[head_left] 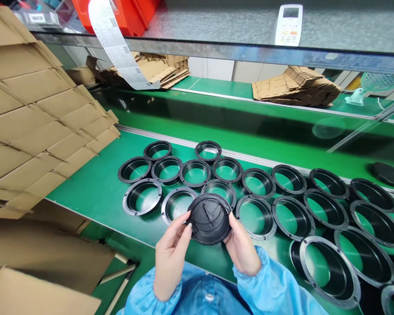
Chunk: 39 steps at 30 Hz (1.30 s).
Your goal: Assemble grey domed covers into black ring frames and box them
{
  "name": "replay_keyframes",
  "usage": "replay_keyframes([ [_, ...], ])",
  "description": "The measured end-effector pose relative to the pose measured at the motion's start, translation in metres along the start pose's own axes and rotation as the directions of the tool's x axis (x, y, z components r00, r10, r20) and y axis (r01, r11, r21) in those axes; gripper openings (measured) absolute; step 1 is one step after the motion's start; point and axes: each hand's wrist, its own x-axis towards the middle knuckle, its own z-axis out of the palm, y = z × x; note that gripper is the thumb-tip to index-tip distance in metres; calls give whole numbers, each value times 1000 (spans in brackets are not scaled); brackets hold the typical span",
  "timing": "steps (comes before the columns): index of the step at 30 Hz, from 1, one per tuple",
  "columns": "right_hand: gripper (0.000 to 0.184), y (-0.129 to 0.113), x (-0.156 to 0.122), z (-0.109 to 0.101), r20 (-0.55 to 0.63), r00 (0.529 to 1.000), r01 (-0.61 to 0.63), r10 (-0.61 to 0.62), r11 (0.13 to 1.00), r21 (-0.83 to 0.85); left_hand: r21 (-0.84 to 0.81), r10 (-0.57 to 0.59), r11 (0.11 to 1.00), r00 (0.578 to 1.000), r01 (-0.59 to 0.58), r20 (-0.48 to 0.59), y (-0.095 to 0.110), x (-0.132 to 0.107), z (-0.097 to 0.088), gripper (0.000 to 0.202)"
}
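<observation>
Between both hands I hold a round black plastic cap [207,225], its face with a raised bar and ribs turned up toward me. My left hand [172,247] pinches the cap's left edge between thumb and fingers. On the opposite edge, my right hand [242,243] grips it the same way. The cap is raised in front of the green table's near edge and partly covers the rings behind it. Nearest to it are a black flanged ring [167,209] on the left and another black flanged ring [239,214] on the right.
Many more black flanged rings [142,196] stand on the green table [92,175]. A stack of folded cardboard [42,109] rises at the left. Overhead, a grey shelf [210,26] carries a red bin [131,15] and a white remote [289,24]. A black disc [389,174] lies far right.
</observation>
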Motion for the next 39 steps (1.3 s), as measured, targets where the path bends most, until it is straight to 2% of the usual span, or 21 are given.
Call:
replay_keyframes([
  [14, 46, -2, 2, 1, 31, 998, -51, 50, 997, 49, 24, 78, 997, 997, -78, -16, 9, -1, 1, 34],
  [21, 48, -3, 2, 3, 31, 998, -55, 53, 997, 55, 116, 230, 967, 973, -228, -5, 19, -5, 5, 24],
  [26, 51, -1, 4, -2, 7, 996, -85, 85, 994, 63, 136, 257, 957, 966, -255, 8, 21, -5, 2, 22],
  [28, 49, 1, 4, -7, 76, 992, -104, 98, 991, 85, 129, 240, 963, 971, -239, 7, 19, -5, 0, 25],
  [30, 46, 1, 2, -11, 210, 970, -149, 123, 983, 109, 114, 217, 969, 976, -218, 19, 17, -5, -2, 26],
  [32, 47, -1, -1, -15, 367, 915, -216, 166, 971, 101, 117, 213, 969, 976, -217, 43, 15, -7, -4, 26],
  [34, 49, -5, -4, -16, 463, 862, -262, 206, 963, 60, 146, 236, 958, 968, -245, 81, 12, -10, -7, 25],
  [37, 50, -10, -7, -16, 490, 841, -276, 230, 961, 24, 206, 323, 917, 939, -342, 122, 8, -10, -17, 29],
  [39, 48, -10, -8, -16, 478, 849, -273, 224, 961, 34, 281, 392, 873, 916, -399, 83, 6, -6, -28, 31],
])
